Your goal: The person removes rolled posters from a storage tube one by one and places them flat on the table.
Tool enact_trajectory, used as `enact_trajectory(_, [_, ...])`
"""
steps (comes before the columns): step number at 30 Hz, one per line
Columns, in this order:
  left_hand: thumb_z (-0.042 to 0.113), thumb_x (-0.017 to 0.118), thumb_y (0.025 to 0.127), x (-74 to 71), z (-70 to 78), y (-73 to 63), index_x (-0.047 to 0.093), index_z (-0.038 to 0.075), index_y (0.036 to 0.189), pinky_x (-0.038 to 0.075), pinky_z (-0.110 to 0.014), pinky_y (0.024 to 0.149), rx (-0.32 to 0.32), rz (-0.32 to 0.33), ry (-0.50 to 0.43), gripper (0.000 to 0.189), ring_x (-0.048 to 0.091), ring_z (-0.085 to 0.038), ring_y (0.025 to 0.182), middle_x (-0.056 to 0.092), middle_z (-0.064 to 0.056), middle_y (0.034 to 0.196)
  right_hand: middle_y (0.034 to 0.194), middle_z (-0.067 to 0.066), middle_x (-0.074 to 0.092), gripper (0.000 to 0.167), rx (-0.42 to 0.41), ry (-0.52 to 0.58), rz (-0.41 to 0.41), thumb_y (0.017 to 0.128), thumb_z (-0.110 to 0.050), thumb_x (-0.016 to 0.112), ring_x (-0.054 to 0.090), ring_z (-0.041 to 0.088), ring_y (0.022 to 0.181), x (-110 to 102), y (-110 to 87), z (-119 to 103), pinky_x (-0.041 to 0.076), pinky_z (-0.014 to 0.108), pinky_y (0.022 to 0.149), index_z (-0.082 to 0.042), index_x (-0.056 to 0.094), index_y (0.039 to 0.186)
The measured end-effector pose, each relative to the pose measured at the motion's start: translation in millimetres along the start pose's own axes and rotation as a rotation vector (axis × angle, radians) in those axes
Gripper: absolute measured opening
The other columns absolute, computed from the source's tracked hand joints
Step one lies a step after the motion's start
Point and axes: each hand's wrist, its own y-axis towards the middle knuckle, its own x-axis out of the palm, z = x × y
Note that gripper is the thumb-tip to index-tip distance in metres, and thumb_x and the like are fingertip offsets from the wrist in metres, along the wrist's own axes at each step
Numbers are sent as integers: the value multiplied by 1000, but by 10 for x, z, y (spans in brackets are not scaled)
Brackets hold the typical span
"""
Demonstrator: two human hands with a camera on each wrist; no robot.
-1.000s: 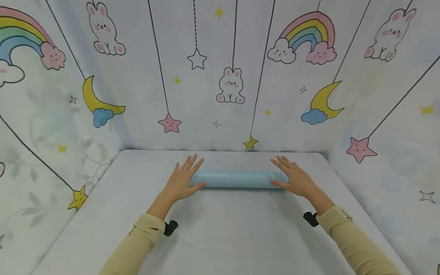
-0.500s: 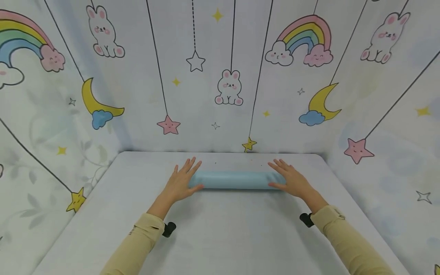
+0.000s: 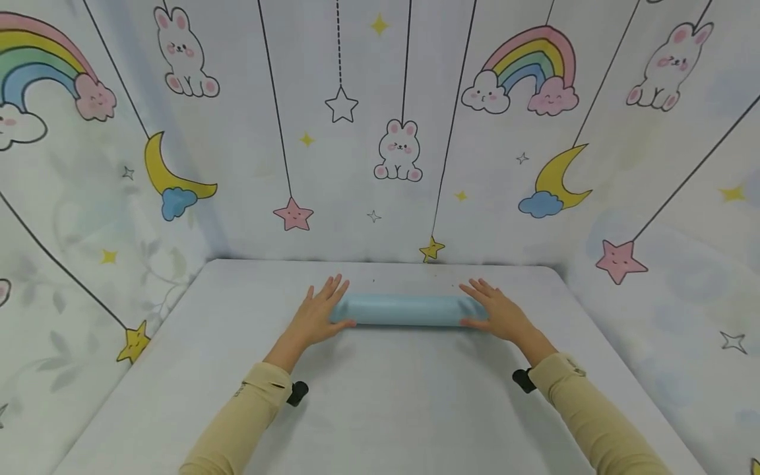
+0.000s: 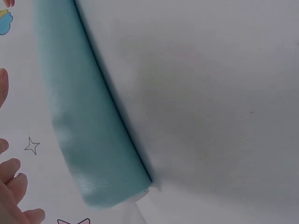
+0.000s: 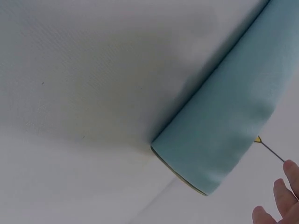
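A smooth light-blue roll (image 3: 410, 310) lies crosswise near the back of the white table, its two ends partly hidden by the hands in the head view. My left hand (image 3: 315, 315) is at the left end, fingers straight and spread, thumb at the near side. At the right end my right hand (image 3: 501, 313) mirrors it, fingers spread and pointing inward. In the left wrist view, fingers (image 4: 14, 182) show beside the roll (image 4: 88, 112). The right wrist view has fingertips (image 5: 282, 196) apart from the roll (image 5: 224, 112) in the picture. Whether either hand touches it, I cannot tell.
The white table (image 3: 410, 402) extends in front of the roll, with a few tiny dark specks behind it. A cloth wall (image 3: 356, 165) printed with rabbits, stars and rainbows closes off the back and both sides. A small black device (image 3: 298, 393) sits at each wrist.
The right hand has shifted slightly left, toward the roll's middle. The left hand looks nearly still, both hands stay spread, and the head view has swayed a little.
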Motion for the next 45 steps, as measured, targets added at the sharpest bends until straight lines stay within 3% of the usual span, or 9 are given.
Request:
enact_trajectory(18, [47, 64, 81, 189, -62, 50, 28, 2, 142, 18, -57, 103, 19, -37, 24, 84, 22, -30, 135, 26, -14, 147, 141, 23, 33, 76, 35, 22, 22, 76, -40, 72, 24, 41, 131, 142, 11, 98, 20, 58, 101, -7, 40, 138])
enact_trajectory(25, [47, 66, 80, 209, -119, 69, 31, 1, 141, 21, -59, 101, 9, -21, 56, 84, 24, -31, 134, 28, -14, 146, 143, 21, 32, 75, 39, 49, 14, 77, -42, 70, 23, 39, 132, 169, 81, 99, 17, 56, 103, -10, 40, 139])
enact_trajectory(45, [44, 66, 80, 266, -126, 136, 28, 1, 142, 18, -59, 102, -41, -113, 0, 85, 20, -31, 135, 26, -15, 147, 141, 22, 34, 75, 55, 26, -23, 76, -43, 70, 22, 42, 131, 242, 105, 188, 16, 58, 103, -10, 43, 137])
